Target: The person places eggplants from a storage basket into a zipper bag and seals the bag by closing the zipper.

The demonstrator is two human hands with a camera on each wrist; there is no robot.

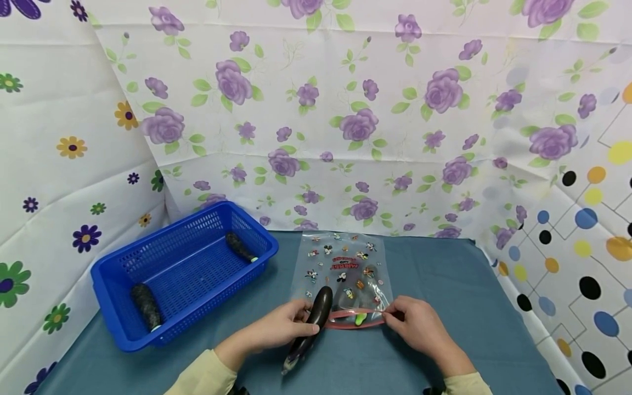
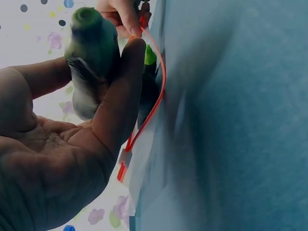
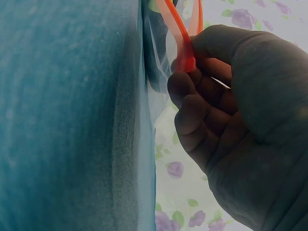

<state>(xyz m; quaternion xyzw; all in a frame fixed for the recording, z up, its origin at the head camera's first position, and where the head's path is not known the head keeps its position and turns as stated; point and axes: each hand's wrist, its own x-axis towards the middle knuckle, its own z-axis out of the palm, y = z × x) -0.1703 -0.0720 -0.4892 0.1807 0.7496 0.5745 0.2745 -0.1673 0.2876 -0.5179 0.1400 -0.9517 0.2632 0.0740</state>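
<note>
My left hand (image 1: 276, 328) holds a long, glossy dark eggplant (image 1: 322, 307) between thumb and fingers, its stem end toward me. The eggplant slants over the left side of the mouth of a clear zip bag (image 1: 302, 274) printed with cartoon figures. With thumb and fingertips, my right hand (image 1: 422, 326) pinches the right end of the bag's red zip strip (image 3: 179, 29). The strip bows apart, so the mouth gapes toward me. Inside the bag lies a dark item with a bright green end (image 1: 361, 318). In the left wrist view the eggplant's green stem end (image 2: 87, 21) faces the camera.
A blue perforated basket (image 1: 185, 219) stands at the left with two dark, rough, cucumber-like vegetables (image 1: 145, 306) in it. Blue-grey cloth (image 1: 444, 274) covers the table. Flowered sheeting (image 1: 316, 137) hangs behind, with patterned sheets at both sides.
</note>
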